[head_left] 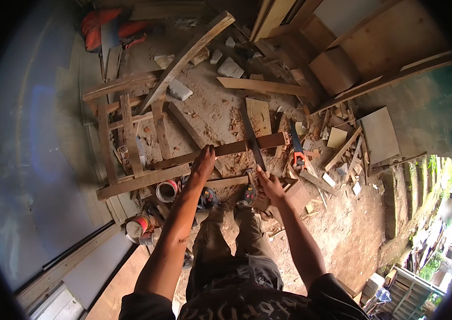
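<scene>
My left hand is closed over a long brown wooden board that runs from left to right in front of me. My right hand grips the near end of a long, narrow dark strip, its index finger laid along it. The strip crosses the board and points away from me; whether it is a saw blade or a wooden slat I cannot tell. Just right of the board's end lies a handsaw with an orange and black handle. My feet are below the board.
A rough wooden frame stands at the left, with a curved beam leaning across it. Paint cans sit near my left foot. Stone blocks, offcuts and wood chips litter the dirt floor. Wooden panels stand at the right.
</scene>
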Available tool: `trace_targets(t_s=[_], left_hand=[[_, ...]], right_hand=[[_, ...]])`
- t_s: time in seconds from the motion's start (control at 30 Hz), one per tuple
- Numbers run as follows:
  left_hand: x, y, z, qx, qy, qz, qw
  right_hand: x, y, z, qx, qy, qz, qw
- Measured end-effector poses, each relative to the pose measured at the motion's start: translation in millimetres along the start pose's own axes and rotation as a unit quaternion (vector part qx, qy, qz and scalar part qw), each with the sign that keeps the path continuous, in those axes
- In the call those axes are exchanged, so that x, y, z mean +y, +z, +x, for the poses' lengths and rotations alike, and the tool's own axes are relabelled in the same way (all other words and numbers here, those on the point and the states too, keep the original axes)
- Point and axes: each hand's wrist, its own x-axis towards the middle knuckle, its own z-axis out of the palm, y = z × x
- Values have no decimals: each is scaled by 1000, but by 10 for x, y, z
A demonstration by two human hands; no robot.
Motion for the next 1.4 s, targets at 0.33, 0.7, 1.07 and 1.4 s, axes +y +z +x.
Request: trace_targets(t_s=[0.33, 0.7, 1.07, 1.4], left_hand=[[-32, 44, -37, 8, -34, -40, 999], [463, -134, 310, 60, 63, -117, 989], [877, 220, 650, 32, 12, -110, 993], [1346, -88, 799, 68, 14, -267, 961]], right_hand=[[-1293, -15, -1017, 119, -446, 33, 887], [813, -888, -1746, 310, -207, -190, 908], [345, -1305, -1353, 259, -147, -349, 889], [-100, -2385, -573, 117, -151, -357, 914]])
